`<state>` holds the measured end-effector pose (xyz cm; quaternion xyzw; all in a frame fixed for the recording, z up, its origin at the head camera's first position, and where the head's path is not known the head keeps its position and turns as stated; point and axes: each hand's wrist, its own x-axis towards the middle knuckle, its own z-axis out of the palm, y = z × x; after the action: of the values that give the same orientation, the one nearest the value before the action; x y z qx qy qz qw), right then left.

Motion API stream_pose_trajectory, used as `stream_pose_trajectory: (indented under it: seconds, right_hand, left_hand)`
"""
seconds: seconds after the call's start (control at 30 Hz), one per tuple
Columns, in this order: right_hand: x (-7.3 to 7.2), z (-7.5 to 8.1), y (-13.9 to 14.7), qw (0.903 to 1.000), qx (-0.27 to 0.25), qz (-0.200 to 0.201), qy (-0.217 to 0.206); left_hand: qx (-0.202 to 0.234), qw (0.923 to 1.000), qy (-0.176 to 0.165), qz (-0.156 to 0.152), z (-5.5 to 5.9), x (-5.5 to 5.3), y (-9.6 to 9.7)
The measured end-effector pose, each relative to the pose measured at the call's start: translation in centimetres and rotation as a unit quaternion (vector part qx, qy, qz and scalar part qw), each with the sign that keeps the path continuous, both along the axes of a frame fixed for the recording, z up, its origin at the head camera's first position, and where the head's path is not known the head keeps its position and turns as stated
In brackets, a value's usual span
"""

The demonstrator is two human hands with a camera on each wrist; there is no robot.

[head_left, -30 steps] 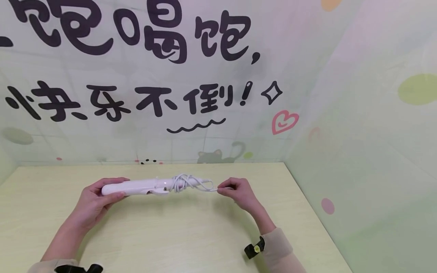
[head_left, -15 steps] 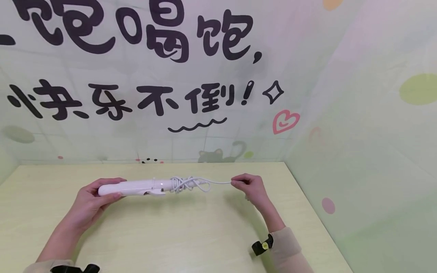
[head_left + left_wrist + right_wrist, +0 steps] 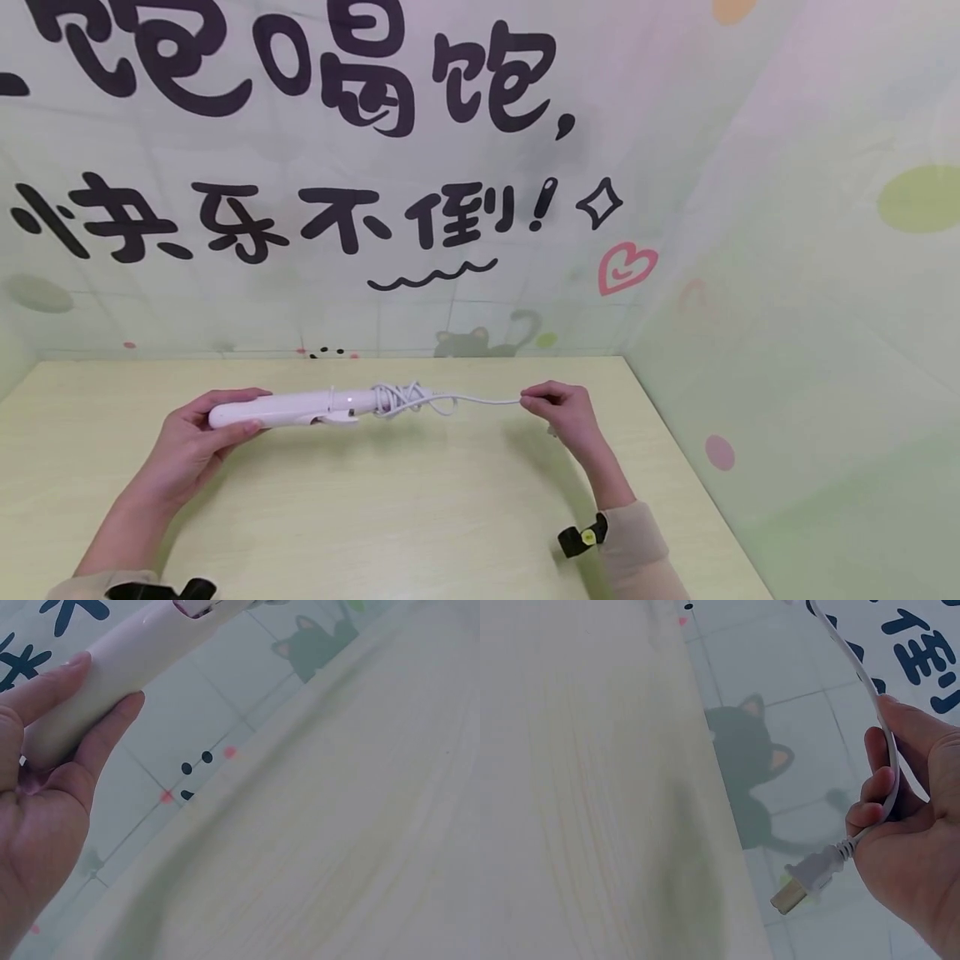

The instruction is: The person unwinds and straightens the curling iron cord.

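Note:
In the head view, my left hand (image 3: 191,442) grips the rounded end of a white curling iron (image 3: 277,409), held level above the table. The left wrist view shows thumb and fingers on opposite sides of its smooth barrel (image 3: 124,664). A small lever (image 3: 341,417) sticks out near the middle. Loops of white power cord (image 3: 397,400) wrap the far end. From there a length of cord runs right to my right hand (image 3: 566,417), which pinches it. In the right wrist view, the cord (image 3: 870,686) passes through the curled fingers, and the two-pin plug (image 3: 814,871) hangs free below the palm.
A pale wooden table (image 3: 375,517) lies under both hands. Behind it stands a printed wall (image 3: 465,308) with black lettering and a grey cat, and another wall (image 3: 832,375) rises along the right side. Black wrist cameras sit at both sleeves.
My right hand has moved right, drawing a longer stretch of cord out from the wrapped loops. The left hand and the curling iron have shifted slightly left.

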<state>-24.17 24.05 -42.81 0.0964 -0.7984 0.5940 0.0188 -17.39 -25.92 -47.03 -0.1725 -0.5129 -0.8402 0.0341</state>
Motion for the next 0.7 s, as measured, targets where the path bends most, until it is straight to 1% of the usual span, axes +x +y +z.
stream_pose_trajectory:
  seconds: [0.1, 0.17, 0.4, 0.6, 0.67, 0.7]
  right_hand:
    - [0.2, 0.1, 0.3, 0.9998, -0.008, -0.020, -0.004]
    - [0.3, 0.0, 0.5, 0.9996, -0.008, -0.026, -0.004]
    - [0.2, -0.9, 0.3, 0.9999, 0.015, 0.002, -0.007]
    - [-0.3, -1.7, 0.0, 0.9986, 0.041, 0.027, -0.018]
    - [-0.1, -1.0, -0.3, 0.9983, 0.038, 0.034, -0.028]
    - [-0.2, -1.0, -0.3, 0.9984, 0.035, 0.034, -0.030]
  left_hand:
    - [-0.005, 1.0000, -0.001, 0.002, 0.1, 0.0, 0.0]
    - [-0.010, 0.9999, -0.002, 0.005, 0.2, 0.0, 0.0]
    - [-0.014, 0.9999, -0.005, 0.004, 0.1, 0.0, 0.1]
    - [-0.015, 0.9998, -0.012, 0.003, 0.1, 0.1, 0.1]
    - [-0.017, 0.9998, -0.013, 0.003, 0.0, 0.2, 0.0]
    - [-0.017, 0.9998, -0.013, 0.003, 0.0, 0.2, 0.0]
